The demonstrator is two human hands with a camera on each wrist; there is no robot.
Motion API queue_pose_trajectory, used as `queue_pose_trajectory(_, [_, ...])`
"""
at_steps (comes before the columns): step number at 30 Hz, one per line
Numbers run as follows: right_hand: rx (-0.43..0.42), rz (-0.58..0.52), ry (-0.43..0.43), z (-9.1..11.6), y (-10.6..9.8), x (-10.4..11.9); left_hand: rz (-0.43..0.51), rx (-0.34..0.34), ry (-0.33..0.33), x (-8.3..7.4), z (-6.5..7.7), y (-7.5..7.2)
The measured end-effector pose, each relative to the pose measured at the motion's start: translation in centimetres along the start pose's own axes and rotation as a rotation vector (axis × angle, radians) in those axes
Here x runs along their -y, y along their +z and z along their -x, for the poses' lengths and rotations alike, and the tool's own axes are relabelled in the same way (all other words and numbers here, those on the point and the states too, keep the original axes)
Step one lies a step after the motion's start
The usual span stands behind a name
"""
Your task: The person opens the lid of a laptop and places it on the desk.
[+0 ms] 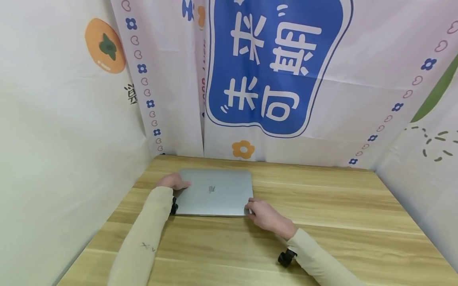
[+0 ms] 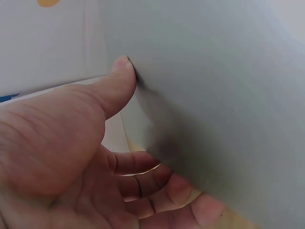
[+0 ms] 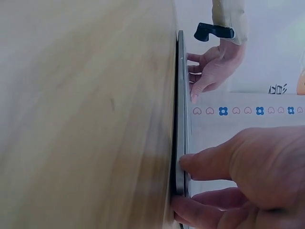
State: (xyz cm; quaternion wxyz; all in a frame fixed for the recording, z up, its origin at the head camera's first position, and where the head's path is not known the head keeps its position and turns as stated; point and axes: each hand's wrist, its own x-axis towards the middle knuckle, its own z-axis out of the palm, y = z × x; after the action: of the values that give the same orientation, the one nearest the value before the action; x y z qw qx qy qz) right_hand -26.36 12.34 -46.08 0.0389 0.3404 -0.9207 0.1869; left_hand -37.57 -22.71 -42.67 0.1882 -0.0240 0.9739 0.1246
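Observation:
A closed silver laptop (image 1: 218, 194) lies flat on the wooden table, a small dark mark at the middle of its lid. My left hand (image 1: 172, 181) grips its left edge. In the left wrist view the thumb of that left hand (image 2: 62, 143) lies on the lid (image 2: 214, 71), with the fingers curled at the edge below. At the near right corner, my right hand (image 1: 266, 214) pinches the laptop. The right wrist view shows the laptop's thin front edge (image 3: 180, 109), with the right hand (image 3: 252, 176) at its near end, thumb on the edge and fingers around the corner.
The wooden table (image 1: 322, 198) extends to the right and in front of the laptop. Behind it hangs a printed cloth (image 1: 179, 79) with a blue sign, and a white cloth wall (image 1: 71, 139) stands at the left. Each wrist wears a black camera mount (image 1: 286, 258).

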Motion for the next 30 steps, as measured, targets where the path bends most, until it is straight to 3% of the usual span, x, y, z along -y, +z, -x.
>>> queue_pose_trajectory(14, [0.023, 0.013, 0.031, 1.4, -0.6, -0.4, 0.010, 0.033, 0.016, -1.1, -0.7, 0.6])
queue_pose_trajectory(30, [0.035, 0.008, 0.014, 2.7, -1.0, -1.1, 0.014, 0.024, 0.018, -2.3, 0.0, 0.7])
